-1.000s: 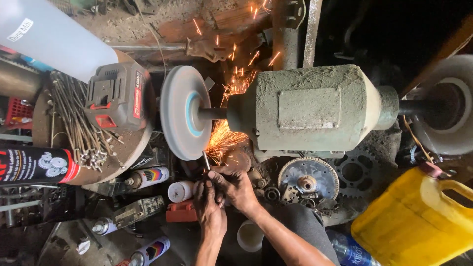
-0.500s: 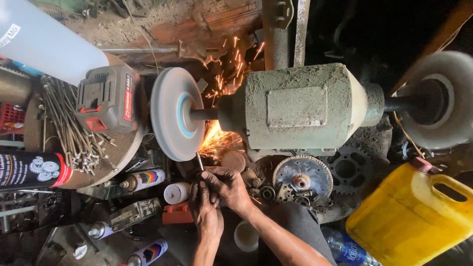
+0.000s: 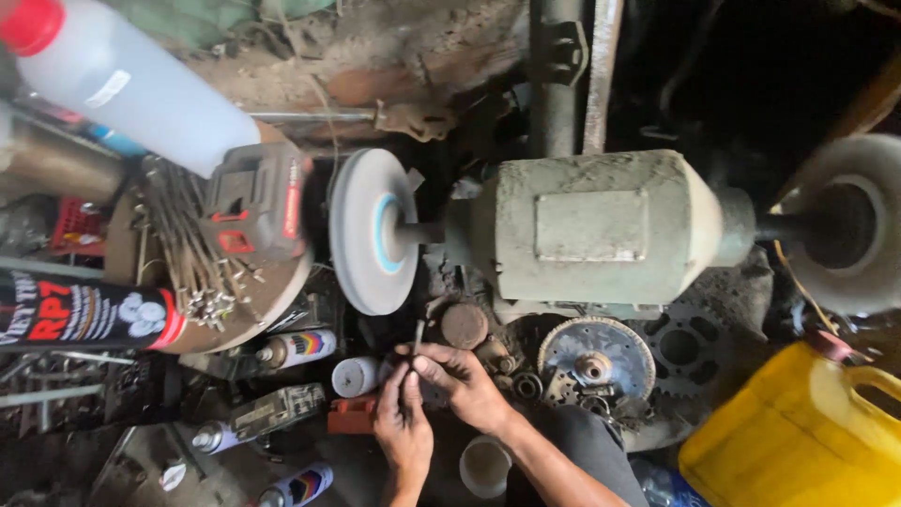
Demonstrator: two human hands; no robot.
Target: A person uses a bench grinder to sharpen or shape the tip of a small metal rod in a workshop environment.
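Both hands, left hand (image 3: 404, 427) & right hand (image 3: 460, 385), pinch small metal rod (image 3: 419, 335) just below grinding wheel (image 3: 371, 230), no sparks, not touching it

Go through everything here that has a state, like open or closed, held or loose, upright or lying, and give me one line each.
small metal piece: pinched in both hands, off the wheel, no sparks
left hand: fingers closed on the piece
right hand: gripping the piece
grinding wheel: nothing touching it
clear bottle: red cap on
yellow jerrycan: capped
spray cans: lying on their sides
toothed sprocket: lying flat
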